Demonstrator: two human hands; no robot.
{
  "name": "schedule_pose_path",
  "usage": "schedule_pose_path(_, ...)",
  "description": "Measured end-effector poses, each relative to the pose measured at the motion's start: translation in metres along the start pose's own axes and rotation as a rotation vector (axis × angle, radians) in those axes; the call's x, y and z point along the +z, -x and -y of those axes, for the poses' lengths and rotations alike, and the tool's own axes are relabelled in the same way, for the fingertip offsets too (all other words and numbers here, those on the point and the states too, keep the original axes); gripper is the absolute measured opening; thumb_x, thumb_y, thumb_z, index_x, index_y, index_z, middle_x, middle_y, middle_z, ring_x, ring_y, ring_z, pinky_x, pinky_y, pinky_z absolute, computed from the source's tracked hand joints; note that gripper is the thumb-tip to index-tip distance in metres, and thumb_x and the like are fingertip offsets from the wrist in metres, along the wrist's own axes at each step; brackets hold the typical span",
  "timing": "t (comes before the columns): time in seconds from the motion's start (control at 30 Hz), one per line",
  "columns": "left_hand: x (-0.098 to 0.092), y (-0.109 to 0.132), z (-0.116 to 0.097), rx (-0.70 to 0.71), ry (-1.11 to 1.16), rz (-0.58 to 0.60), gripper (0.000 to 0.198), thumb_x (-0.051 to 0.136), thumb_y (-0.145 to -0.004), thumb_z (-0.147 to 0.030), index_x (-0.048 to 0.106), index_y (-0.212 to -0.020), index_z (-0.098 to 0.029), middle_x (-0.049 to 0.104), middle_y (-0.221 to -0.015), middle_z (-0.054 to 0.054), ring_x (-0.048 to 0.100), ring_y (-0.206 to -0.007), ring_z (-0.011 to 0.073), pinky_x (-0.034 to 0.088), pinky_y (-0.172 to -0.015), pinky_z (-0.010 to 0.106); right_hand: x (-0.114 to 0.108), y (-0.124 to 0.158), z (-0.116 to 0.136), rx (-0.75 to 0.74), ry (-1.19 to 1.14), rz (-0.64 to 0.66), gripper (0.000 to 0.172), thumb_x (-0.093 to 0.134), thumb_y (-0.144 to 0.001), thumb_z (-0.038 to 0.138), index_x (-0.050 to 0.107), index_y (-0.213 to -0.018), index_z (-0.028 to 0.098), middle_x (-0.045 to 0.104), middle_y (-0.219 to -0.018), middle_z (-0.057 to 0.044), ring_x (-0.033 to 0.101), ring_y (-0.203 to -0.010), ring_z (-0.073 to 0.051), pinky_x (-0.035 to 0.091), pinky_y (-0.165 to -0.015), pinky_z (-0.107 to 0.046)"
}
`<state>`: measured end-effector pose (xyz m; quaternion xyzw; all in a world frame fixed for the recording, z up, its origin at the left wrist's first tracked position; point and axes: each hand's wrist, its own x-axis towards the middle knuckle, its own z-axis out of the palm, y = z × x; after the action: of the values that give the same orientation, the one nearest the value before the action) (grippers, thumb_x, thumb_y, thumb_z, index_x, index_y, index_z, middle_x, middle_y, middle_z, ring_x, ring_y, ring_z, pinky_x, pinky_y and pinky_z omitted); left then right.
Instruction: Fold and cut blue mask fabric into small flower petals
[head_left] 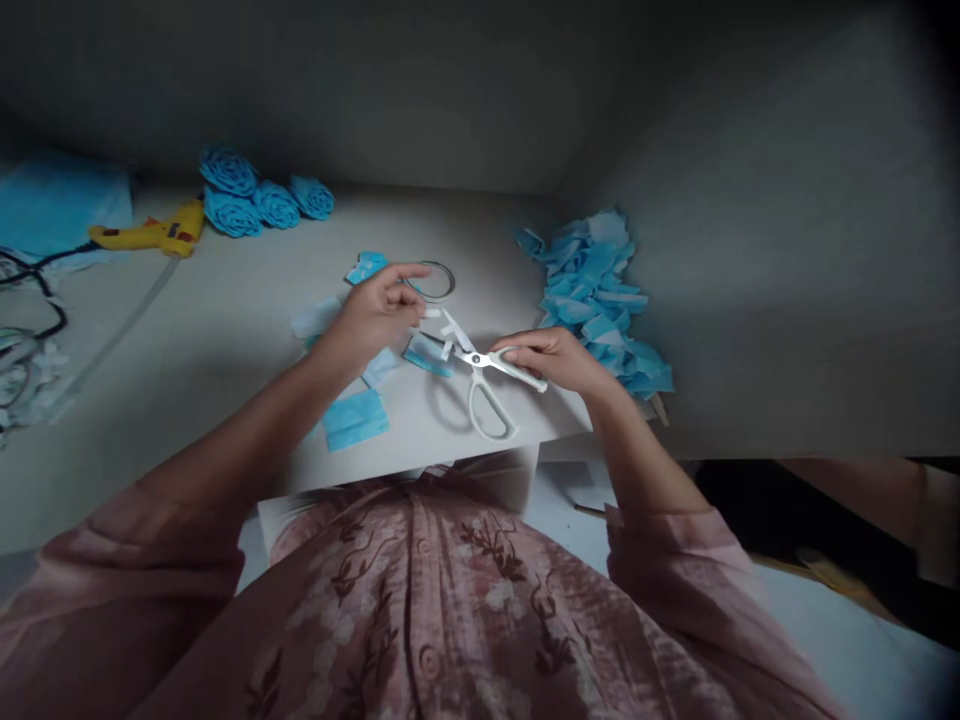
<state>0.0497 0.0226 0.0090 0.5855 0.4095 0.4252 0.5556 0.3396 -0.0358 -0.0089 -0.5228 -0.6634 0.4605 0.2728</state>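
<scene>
In the head view, my left hand (pixel 384 305) is closed in a pinch on a small white strip (pixel 432 314). Just behind its fingers lies a thin ring-shaped roll (pixel 453 285), perhaps tape. My right hand (pixel 551 357) grips one handle of white-handled scissors (pixel 491 415), whose blades are spread apart and point toward my left hand. Small white bits appear around the blades. Under them lies a blue and white fabric piece (pixel 427 355). A larger blue rectangle (pixel 356 420) rests near the table's front edge, and a small blue scrap (pixel 365 266) lies behind my left hand.
Several blue rolled fabric roses (pixel 277 204) stand at the back left beside a yellow glue gun (pixel 161 234) with a black cord. Blue sheets (pixel 64 205) lie farther left. A heap of blue and white scraps (pixel 596 290) sits at the right of the table (pixel 247 300).
</scene>
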Motion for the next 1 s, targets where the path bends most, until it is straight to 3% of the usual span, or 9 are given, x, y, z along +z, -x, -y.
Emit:
schedule_pose_path(0.1, -0.008, -0.006, 0.003, 0.029, -0.042, -0.121, 0.043, 0.070, -0.077, -0.008, 0.068, -0.118, -0.019, 0.066, -0.078, -0.003, 0.064, -0.074, 0.0135, 0.054, -0.084, 0.032, -0.003, -0.008, -0.017, 0.048, -0.018, -0.092, 0.059, 0.078, -0.081, 0.064, 0.086, -0.110, 0.013, 0.062, -0.063, 0.000, 0.043, -0.055, -0.011, 0.033, -0.053, -0.027)
schedule_pose_path(0.27, -0.010, 0.002, 0.003, -0.010, -0.019, -0.128, 0.038, 0.072, -0.082, -0.021, 0.068, -0.119, -0.020, 0.067, -0.082, -0.001, 0.066, -0.076, 0.0158, 0.055, -0.088, 0.035, -0.008, -0.014, -0.037, 0.074, 0.072, -0.167, 0.060, 0.071, -0.086, 0.066, 0.085, -0.113, 0.014, 0.060, -0.061, 0.001, 0.046, -0.056, -0.013, 0.036, -0.056, -0.028)
schedule_pose_path(0.33, -0.006, 0.009, 0.002, -0.035, -0.017, -0.100, 0.038, 0.070, -0.084, -0.024, 0.069, -0.121, -0.020, 0.069, -0.084, 0.000, 0.067, -0.077, 0.0168, 0.054, -0.087, 0.036, -0.008, -0.012, -0.033, 0.041, 0.258, -0.174, 0.049, 0.066, -0.094, 0.058, 0.084, -0.114, 0.016, 0.072, -0.075, -0.005, 0.059, -0.067, -0.019, 0.046, -0.065, -0.032)
schedule_pose_path(0.4, -0.002, 0.014, 0.001, -0.043, -0.016, -0.050, 0.040, 0.070, -0.084, -0.026, 0.069, -0.123, -0.019, 0.071, -0.086, 0.001, 0.067, -0.078, 0.0175, 0.054, -0.087, 0.036, -0.004, -0.008, -0.022, -0.040, 0.522, -0.206, 0.037, 0.065, -0.099, 0.046, 0.085, -0.110, 0.018, 0.080, -0.103, -0.014, 0.070, -0.094, -0.028, 0.052, -0.085, -0.039)
schedule_pose_path(0.5, 0.004, 0.021, -0.001, -0.031, -0.011, 0.024, 0.042, 0.073, -0.085, -0.028, 0.068, -0.125, -0.017, 0.072, -0.086, 0.002, 0.066, -0.079, 0.0180, 0.053, -0.086, 0.036, 0.010, -0.003, 0.006, -0.194, 0.719, -0.341, 0.029, 0.065, -0.100, 0.037, 0.085, -0.110, 0.018, 0.075, -0.133, -0.019, 0.065, -0.123, -0.036, 0.048, -0.109, -0.048)
schedule_pose_path(0.6, 0.009, 0.025, -0.003, -0.015, -0.007, 0.073, 0.041, 0.072, -0.086, -0.028, 0.067, -0.124, -0.015, 0.072, -0.085, 0.002, 0.066, -0.079, 0.0179, 0.052, -0.084, 0.035, 0.028, -0.004, 0.032, -0.308, 0.457, -0.316, 0.031, 0.059, -0.105, 0.037, 0.083, -0.114, 0.020, 0.079, -0.116, -0.012, 0.070, -0.111, -0.028, 0.051, -0.102, -0.041)
schedule_pose_path(0.77, 0.013, 0.027, -0.002, 0.009, -0.014, 0.108, 0.038, 0.070, -0.088, -0.028, 0.067, -0.124, -0.016, 0.072, -0.086, 0.001, 0.067, -0.081, 0.0181, 0.053, -0.087, 0.036, 0.051, -0.017, 0.044, -0.216, 0.038, -0.205, 0.030, 0.069, -0.095, 0.046, 0.078, -0.097, 0.018, 0.077, -0.092, -0.005, 0.064, -0.082, -0.018, 0.048, -0.077, -0.030)
schedule_pose_path(0.9, 0.013, 0.030, 0.002, 0.000, -0.024, 0.108, 0.039, 0.070, -0.089, -0.030, 0.068, -0.125, -0.016, 0.073, -0.087, 0.003, 0.068, -0.083, 0.0188, 0.054, -0.088, 0.037, 0.060, -0.022, 0.046, -0.163, -0.011, -0.196, 0.028, 0.072, -0.088, 0.047, 0.071, -0.088, 0.019, 0.069, -0.080, -0.001, 0.055, -0.073, -0.014, 0.042, -0.070, -0.028)
schedule_pose_path(1.0, 0.007, 0.029, 0.003, -0.035, 0.015, 0.096, 0.050, 0.071, -0.089, -0.031, 0.064, -0.137, -0.017, 0.078, -0.098, 0.006, 0.071, -0.087, 0.0200, 0.055, -0.093, 0.039, 0.056, -0.021, 0.051, -0.186, 0.034, -0.250, 0.026, 0.067, -0.089, 0.045, 0.067, -0.084, 0.020, 0.067, -0.080, -0.002, 0.053, -0.073, -0.014, 0.041, -0.070, -0.029)
